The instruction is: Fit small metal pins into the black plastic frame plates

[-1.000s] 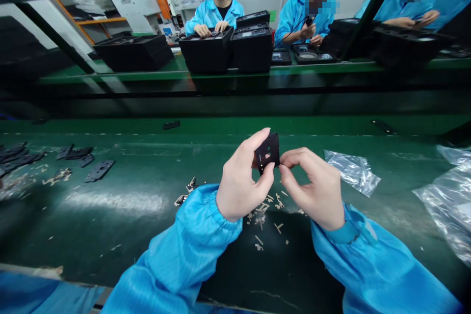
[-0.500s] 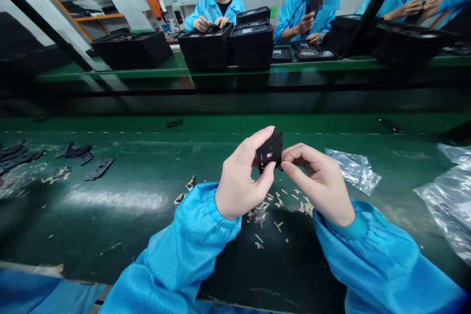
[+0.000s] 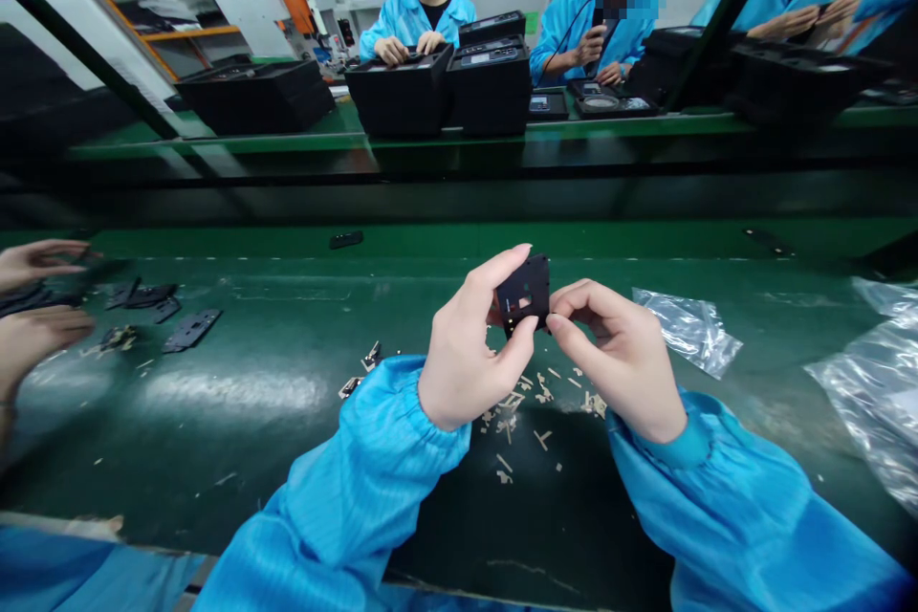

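Green bench (image 3: pixel 258 459) is running wide, black boxes (image 3: pixel 489 100) sitting behind it on a shelf (image 3: pixel 301 142), flat dark things (image 3: pixel 494 54) showing on top. Left hand (image 3: pixel 466 354) is pinching a black plate (image 3: pixel 537 279) over tan scraps (image 3: pixel 598 404); right hand (image 3: pixel 623 354) is sitting at its edge, thumb and finger nearly meeting, can't tell if gripping. Plastic bag (image 3: pixel 692 335) is lying nearby.

I've got left hand (image 3: pixel 469 344) gripping, thumb opposite curved fingers; right hand (image 3: pixel 621 359) close beside, thumb and forefinger pinched! Left arm (image 3: pixel 359 473), right arm (image 3: pixel 738 507) slanting inward, forward.
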`<state>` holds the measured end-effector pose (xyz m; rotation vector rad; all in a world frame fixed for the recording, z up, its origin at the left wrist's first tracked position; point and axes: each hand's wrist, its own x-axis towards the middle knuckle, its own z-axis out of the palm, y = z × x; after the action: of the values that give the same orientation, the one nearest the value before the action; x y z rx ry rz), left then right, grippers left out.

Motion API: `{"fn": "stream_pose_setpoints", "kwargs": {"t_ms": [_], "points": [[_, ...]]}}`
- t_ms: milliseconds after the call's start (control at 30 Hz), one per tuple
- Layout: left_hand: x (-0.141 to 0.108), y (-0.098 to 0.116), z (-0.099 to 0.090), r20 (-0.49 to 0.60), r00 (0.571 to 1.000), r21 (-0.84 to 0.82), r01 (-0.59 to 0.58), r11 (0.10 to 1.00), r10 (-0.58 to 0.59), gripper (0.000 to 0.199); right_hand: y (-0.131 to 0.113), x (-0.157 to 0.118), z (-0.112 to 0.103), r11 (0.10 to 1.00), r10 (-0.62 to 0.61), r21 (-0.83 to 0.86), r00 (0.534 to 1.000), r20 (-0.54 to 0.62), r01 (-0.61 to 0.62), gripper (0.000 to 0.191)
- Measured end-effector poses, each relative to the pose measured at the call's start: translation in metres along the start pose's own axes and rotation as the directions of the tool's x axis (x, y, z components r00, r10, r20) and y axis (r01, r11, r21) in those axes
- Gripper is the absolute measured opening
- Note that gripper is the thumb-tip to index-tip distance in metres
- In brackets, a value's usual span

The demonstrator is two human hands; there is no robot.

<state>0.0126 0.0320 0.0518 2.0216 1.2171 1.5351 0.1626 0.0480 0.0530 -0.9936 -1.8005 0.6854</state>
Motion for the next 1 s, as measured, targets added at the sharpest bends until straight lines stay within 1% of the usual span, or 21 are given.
{"fn": "stream_pose_setpoints", "kwargs": {"t_ms": [233,400,600,700,800,1000], "points": [[0.001,0.001,0.001,0.002,1.0,-0.055,0.023,0.998,-0.023,0.059,-0.002,0.0,0.001,1.0,0.004,-0.026,1.0,-0.009,-0.004,0.013],[0.0,0.001,0.001,0.001,1.0,-0.057,0.018,0.998,-0.018,0.059,-0.001,0.0,0.001,0.999,0.008,-0.047,1.0,-0.011,-0.008,0.013],[0.0,-0.001,0.001,0.009,1.0,-0.073,0.029,0.997,-0.028,0.06,-0.003,-0.001,-0.001,0.989,-0.013,-0.144,1.0,-0.003,0.013,0.011],[0.001,-0.002,-0.001,0.009,0.999,-0.077,0.038,0.996,-0.037,0.059,-0.007,0.0,-0.005,0.986,-0.022,-0.164,0.999,0.043,0.029,0.01],[0.002,-0.003,-0.002,0.01,0.999,-0.077,0.04,0.996,-0.039,0.058,-0.011,0.002,-0.009,0.99,0.002,-0.143,0.995,0.097,0.012,0.011],[0.002,-0.003,-0.002,0.001,1.0,-0.034,0.007,0.999,-0.007,0.058,-0.012,0.002,-0.009,0.989,0.032,-0.144,0.995,0.09,-0.019,0.011]]}}
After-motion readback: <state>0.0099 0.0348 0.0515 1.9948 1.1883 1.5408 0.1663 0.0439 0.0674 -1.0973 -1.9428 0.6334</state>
